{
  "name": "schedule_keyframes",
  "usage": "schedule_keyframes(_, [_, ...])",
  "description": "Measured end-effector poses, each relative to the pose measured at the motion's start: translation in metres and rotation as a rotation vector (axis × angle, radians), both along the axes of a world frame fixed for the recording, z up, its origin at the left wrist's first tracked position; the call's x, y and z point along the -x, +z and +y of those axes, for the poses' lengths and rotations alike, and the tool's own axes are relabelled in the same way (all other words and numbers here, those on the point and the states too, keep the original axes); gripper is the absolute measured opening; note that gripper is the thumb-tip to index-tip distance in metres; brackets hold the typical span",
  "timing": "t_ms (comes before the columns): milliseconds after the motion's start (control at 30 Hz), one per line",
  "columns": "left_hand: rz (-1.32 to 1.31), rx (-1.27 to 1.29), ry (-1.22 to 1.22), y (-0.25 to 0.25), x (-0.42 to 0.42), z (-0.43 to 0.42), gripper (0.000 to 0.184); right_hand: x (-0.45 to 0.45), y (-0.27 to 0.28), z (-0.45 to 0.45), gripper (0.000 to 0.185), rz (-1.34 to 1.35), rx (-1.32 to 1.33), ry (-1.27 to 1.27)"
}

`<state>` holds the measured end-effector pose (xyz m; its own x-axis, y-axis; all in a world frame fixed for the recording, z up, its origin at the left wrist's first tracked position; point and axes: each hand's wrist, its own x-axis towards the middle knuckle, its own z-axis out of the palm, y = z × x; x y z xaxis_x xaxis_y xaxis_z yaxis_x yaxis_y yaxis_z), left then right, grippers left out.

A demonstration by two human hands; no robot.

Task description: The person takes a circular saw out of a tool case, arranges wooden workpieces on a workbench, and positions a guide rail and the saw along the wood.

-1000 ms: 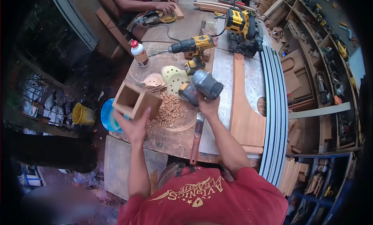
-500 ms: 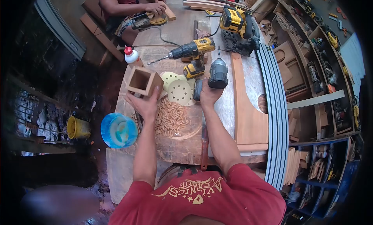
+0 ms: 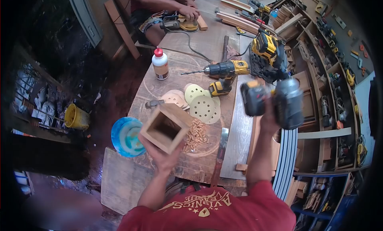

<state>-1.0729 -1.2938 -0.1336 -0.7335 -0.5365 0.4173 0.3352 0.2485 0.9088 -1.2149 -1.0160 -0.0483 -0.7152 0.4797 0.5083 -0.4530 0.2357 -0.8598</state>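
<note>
The open wooden box tilts, the driver apparently aloft.

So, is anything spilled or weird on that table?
Maybe the little wooden pegs: they lie in a loose, jumbled heap beside the sanding discs, as if tipped out. The red-capped bottle stands upright.

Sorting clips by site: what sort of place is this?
Probably a woodworking shop: a cordless drill, perforated sanding discs and a pile of small wooden dowels lie on a worn workbench.
</note>
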Motion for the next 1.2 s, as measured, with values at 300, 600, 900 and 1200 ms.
schedule_keyframes(300, [-0.079,0.199,-0.113,-0.005,-0.063,0.017,0.121,0.163,0.142,-0.107,0.066,-0.148,-0.717,0.564])
schedule_keyframes(600, [-0.148,0.251,-0.104,-0.01,-0.1,0.004,0.108,0.264,0.019,-0.177,0.052,-0.54,-0.788,0.643])
schedule_keyframes(900, [-0.159,0.314,0.017,-0.023,-0.086,0.008,0.088,0.305,-0.029,-0.193,0.045,-0.719,-0.699,0.709])
schedule_keyframes(1200, [-0.154,0.175,-0.023,-0.015,-0.062,-0.008,0.101,0.309,-0.041,-0.155,0.053,-0.841,-0.628,1.115])
